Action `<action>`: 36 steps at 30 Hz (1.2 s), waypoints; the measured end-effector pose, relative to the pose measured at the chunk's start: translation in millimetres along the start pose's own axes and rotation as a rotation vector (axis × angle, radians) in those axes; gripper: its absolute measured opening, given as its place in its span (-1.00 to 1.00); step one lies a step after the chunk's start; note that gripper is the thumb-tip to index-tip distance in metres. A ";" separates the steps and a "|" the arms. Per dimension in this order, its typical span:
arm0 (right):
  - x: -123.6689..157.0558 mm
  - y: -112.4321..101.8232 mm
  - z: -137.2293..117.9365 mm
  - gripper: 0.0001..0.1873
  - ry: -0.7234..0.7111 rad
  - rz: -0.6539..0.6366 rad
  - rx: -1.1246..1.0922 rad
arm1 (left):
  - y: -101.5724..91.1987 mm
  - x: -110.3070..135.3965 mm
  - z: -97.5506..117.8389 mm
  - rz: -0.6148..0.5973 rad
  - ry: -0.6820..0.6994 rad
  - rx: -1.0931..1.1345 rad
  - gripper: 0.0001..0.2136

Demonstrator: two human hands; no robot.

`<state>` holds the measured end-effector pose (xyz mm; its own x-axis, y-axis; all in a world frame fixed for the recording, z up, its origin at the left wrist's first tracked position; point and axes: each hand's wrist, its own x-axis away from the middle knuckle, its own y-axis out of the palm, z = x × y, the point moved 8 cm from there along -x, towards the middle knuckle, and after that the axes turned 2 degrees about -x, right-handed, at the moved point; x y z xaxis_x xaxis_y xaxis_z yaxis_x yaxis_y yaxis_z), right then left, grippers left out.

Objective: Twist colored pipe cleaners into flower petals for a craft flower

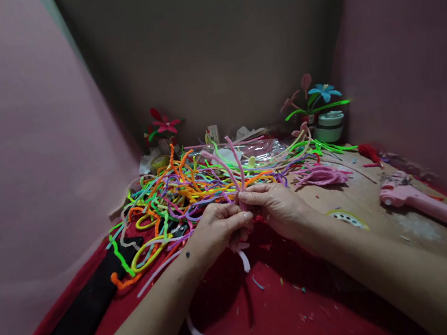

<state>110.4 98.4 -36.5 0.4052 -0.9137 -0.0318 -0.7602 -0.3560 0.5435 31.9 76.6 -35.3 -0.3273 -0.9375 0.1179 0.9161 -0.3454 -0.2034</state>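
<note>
A: Where are the pink stems (239, 165)?

B: At the centre of the clock, between the two hands, with their free ends pointing up toward twelve. The left hand (222, 225) has its grip closed low on them, thumb against fingers; the right hand (275, 204) pinches just above, between thumb and forefinger.

A: What could go wrong there?

B: Slipping, most likely. The fuzzy stems are thin and spread apart at the top, so if either pinch loosens, one could slide out of line with the other. Too sharp a bend could also kink them (a crease in such a stem probably never smooths out fully).

A: And the pale strip (244, 261) hanging toward six?

B: Its upper end is hidden by the left hand, so nobody can tell whether it belongs to the same stems. A sleeve or wrist could catch it.

A: Anything around?

B: The coloured tangle (188, 194) runs from nine to twelve, close behind the fingers; a free end could snag in it. The pink bundle (323, 174) lies near two on the surface (359, 196), well clear. At three, a reaching right forearm could knock the pink tool (430, 205).
</note>
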 end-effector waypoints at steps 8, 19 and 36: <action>-1.9 -7.7 -4.1 -0.84 -0.014 0.073 0.016 | 0.3 1.5 0.5 -0.049 -0.035 -0.022 -0.79; -3.1 -8.6 -2.1 -0.84 -0.027 0.079 -0.036 | -5.6 -4.3 0.0 -0.007 0.061 0.063 -0.79; -3.2 -8.7 -9.8 -0.80 -0.077 0.044 0.120 | -24.1 1.0 16.8 0.203 0.172 -0.054 -0.83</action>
<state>120.7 106.4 -32.9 0.3332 -0.9397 -0.0771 -0.8336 -0.3319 0.4415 13.4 84.7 -13.9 -0.1765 -0.9796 -0.0965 0.9548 -0.1465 -0.2585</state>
